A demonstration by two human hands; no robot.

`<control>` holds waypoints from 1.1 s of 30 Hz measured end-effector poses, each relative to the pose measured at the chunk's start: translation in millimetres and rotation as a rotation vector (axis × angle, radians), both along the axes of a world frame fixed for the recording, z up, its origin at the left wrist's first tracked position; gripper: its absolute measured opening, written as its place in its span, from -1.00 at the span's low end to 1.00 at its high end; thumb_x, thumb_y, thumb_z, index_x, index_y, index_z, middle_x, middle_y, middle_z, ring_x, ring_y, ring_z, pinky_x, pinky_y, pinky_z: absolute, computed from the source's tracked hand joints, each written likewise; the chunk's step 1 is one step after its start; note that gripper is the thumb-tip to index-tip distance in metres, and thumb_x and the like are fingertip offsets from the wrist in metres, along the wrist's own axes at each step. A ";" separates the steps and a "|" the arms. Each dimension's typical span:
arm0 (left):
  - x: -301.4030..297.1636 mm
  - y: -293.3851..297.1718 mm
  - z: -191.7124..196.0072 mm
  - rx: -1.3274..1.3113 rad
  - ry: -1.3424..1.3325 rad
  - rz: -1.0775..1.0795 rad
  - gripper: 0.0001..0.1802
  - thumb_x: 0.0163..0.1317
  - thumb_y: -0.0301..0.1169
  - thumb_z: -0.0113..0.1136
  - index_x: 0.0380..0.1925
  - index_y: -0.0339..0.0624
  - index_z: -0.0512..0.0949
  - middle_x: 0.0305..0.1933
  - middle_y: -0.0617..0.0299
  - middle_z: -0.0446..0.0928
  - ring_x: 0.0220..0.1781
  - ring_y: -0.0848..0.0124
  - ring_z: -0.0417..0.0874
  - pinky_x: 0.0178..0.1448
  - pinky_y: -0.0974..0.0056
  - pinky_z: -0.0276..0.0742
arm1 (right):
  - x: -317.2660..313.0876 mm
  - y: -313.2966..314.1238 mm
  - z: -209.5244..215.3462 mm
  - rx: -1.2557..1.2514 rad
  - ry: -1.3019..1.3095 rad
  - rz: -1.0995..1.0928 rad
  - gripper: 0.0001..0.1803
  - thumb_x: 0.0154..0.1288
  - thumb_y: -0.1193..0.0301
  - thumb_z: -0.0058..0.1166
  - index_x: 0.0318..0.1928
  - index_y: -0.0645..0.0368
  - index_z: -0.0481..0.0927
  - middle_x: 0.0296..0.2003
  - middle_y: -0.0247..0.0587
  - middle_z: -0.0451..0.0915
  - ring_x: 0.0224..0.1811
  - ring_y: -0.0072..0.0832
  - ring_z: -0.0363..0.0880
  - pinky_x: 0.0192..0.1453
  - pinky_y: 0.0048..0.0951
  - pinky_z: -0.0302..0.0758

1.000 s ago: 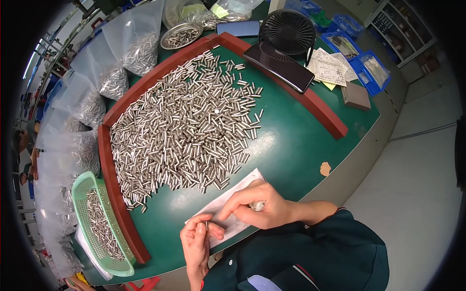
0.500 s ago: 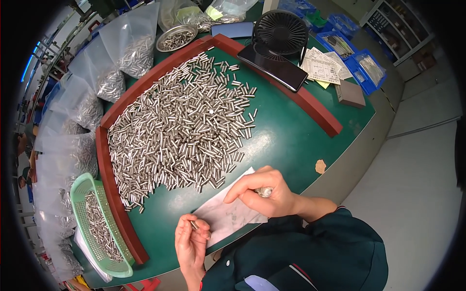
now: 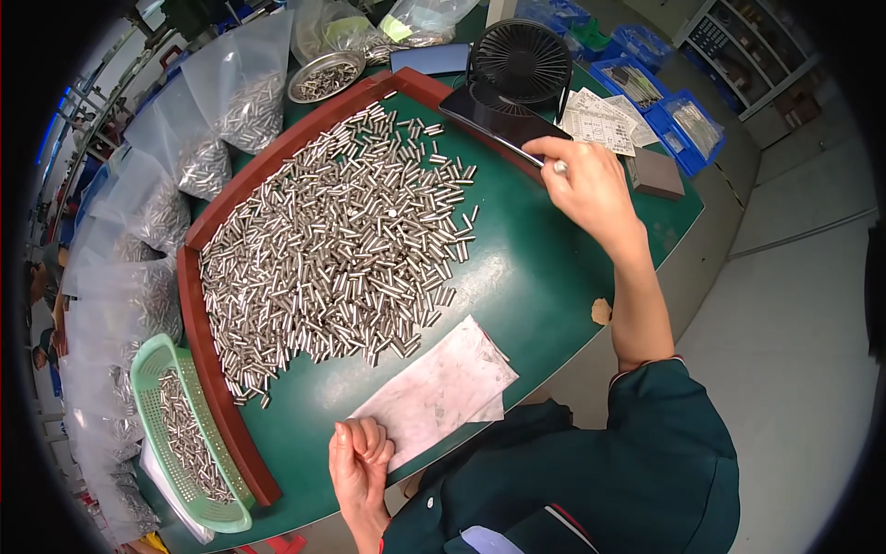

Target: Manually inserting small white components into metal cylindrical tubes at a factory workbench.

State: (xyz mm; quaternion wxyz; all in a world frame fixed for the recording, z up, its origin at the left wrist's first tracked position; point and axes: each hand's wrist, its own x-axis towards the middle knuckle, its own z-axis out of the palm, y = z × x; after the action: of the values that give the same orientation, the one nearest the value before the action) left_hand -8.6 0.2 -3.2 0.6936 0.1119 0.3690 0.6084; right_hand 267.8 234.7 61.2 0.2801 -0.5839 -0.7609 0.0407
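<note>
My right hand (image 3: 591, 189) reaches to the black phone (image 3: 503, 120), its index finger stretched onto the near edge. The other fingers curl round a small pale, round-ended item (image 3: 560, 167) too small to name. At the table's near edge my left hand (image 3: 362, 466) is closed, fingers folded to the palm; whatever they hold is hidden. It rests against the corner of a smudged white cloth or paper sheet (image 3: 438, 388). A wide heap of short metal pins (image 3: 341, 249) covers the green table (image 3: 526, 268) beyond both hands.
A dark red wooden frame (image 3: 192, 305) borders the heap. Left of it stand a green basket of pins (image 3: 140, 369) and several clear bags of pins (image 3: 249, 102). A black fan (image 3: 520, 60), paper slips (image 3: 595, 125), a brown block (image 3: 657, 174) and blue bins (image 3: 697, 134) lie at the far right.
My right hand has moved from above the white sheet, far and right, to the phone. My left fingers have folded; the metal pin seen at their tips no longer shows.
</note>
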 end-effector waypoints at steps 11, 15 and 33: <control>-0.3 1.0 -2.2 -0.022 -0.059 0.079 -0.54 0.32 -0.15 -0.28 -0.71 -0.19 0.20 -0.69 0.31 0.09 -0.65 0.56 0.04 -0.59 0.47 0.01 | 2.1 39.1 -15.9 -0.066 -0.143 0.038 -0.56 -0.11 0.51 -0.21 -0.14 0.10 0.54 -0.58 0.07 0.50 -0.43 -0.10 0.51 -0.12 -0.22 0.41; -1.0 0.3 -3.9 -0.040 -0.113 0.085 -0.53 0.33 -0.15 -0.32 -0.71 -0.18 0.19 -0.69 0.30 0.09 -0.64 0.55 0.05 -0.58 0.46 0.03 | 1.8 38.0 -17.9 -0.072 -0.127 0.032 -0.57 -0.10 0.50 -0.21 -0.14 0.09 0.54 -0.56 0.07 0.51 -0.43 -0.10 0.51 -0.12 -0.22 0.41; -1.6 0.6 -4.0 -0.045 -0.106 0.066 -0.53 0.34 -0.17 -0.33 -0.72 -0.18 0.19 -0.69 0.29 0.10 -0.65 0.53 0.06 -0.58 0.45 0.03 | 10.8 38.8 -12.3 -0.061 -0.062 -0.022 -0.62 -0.06 0.49 -0.17 -0.16 0.09 0.55 -0.67 0.01 0.46 -0.59 -0.23 0.45 -0.29 -0.30 0.39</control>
State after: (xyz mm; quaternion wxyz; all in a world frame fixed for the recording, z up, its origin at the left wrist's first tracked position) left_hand -10.2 0.9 -7.2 0.6943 0.0515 0.3487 0.6274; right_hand 278.6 273.5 48.8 0.2391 -0.6016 -0.7610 0.0427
